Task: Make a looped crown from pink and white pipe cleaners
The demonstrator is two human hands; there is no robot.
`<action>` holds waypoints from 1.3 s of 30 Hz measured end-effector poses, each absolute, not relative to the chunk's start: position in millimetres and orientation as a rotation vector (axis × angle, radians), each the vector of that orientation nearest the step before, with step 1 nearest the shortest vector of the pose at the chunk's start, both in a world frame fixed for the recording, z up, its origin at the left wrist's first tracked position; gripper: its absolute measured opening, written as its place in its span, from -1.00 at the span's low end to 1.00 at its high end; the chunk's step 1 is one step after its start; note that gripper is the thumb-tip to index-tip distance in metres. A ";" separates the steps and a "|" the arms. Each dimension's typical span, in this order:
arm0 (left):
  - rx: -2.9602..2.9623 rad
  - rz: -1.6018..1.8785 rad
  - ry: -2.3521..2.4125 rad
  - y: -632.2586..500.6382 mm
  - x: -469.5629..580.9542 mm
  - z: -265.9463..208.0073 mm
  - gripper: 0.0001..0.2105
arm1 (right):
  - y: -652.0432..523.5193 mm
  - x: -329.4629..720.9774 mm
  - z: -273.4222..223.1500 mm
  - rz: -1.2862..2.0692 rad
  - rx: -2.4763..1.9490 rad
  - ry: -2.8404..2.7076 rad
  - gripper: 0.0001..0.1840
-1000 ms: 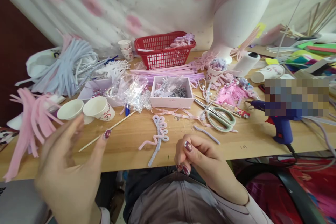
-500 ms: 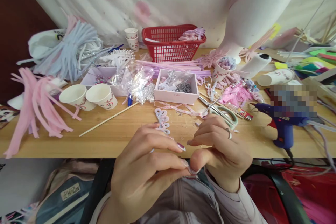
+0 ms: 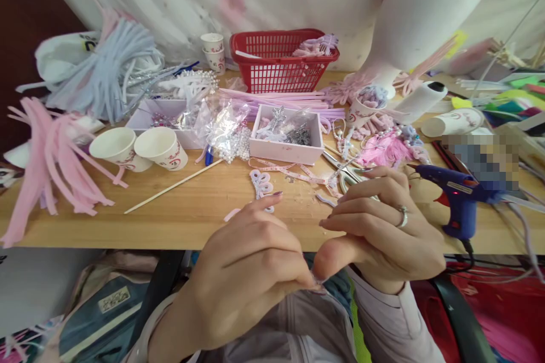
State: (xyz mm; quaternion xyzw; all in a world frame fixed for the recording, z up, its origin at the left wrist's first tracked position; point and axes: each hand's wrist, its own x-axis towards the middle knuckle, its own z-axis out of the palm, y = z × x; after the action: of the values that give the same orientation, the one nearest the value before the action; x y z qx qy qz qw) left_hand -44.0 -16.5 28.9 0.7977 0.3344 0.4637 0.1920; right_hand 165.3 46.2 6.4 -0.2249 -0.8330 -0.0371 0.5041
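Note:
My left hand (image 3: 251, 261) and my right hand (image 3: 378, 232), the latter with a ring, meet just in front of the table edge. Thumb and fingers of both are pinched close together at the meeting point. Whatever they hold there is too small and too covered to make out. Past my left fingertips lies a looped white-and-pink pipe cleaner piece (image 3: 260, 182), partly hidden by that hand. A short pink scrap (image 3: 232, 214) rests beside my left knuckles. Scissors (image 3: 347, 173) lie behind my right fingers, their handles partly covered.
A blue hot glue gun (image 3: 462, 198) stands at the right, its cord over the edge. Behind are a bead box (image 3: 285, 150), a measuring tape (image 3: 293, 169), a red basket (image 3: 283, 71), paper cups (image 3: 164, 153), a wooden stick (image 3: 172, 187) and pink pipe cleaners (image 3: 55, 164).
Both hands have shifted right, still pinched together, and my left fingers have curled in more. The pink scrap by my left hand now shows. The view has tilted slightly down.

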 end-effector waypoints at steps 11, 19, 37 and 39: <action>2.141 1.292 0.976 -18.6 -42.4 29.2 -0.91 | 43.7 170.0 22.3 -0.184 -0.572 -2.098 -0.70; 2.210 1.224 0.972 -17.8 -43.5 23.4 -0.93 | 44.8 168.8 26.4 -0.213 -0.590 -2.135 -0.69; 1.869 1.427 0.962 -20.9 -51.1 10.1 -0.91 | 56.7 177.2 21.4 -0.276 -0.569 -2.102 -0.59; 1.767 1.470 1.012 -23.5 -52.4 5.0 -0.88 | 56.5 176.7 20.9 -0.268 -0.560 -2.098 -0.62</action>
State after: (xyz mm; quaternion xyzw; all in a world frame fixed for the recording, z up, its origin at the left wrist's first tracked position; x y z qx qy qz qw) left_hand -52.4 -23.5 5.0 0.6689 0.3831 0.5565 0.3099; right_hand 176.7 56.5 20.9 -0.2274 -0.8520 -0.1089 0.4588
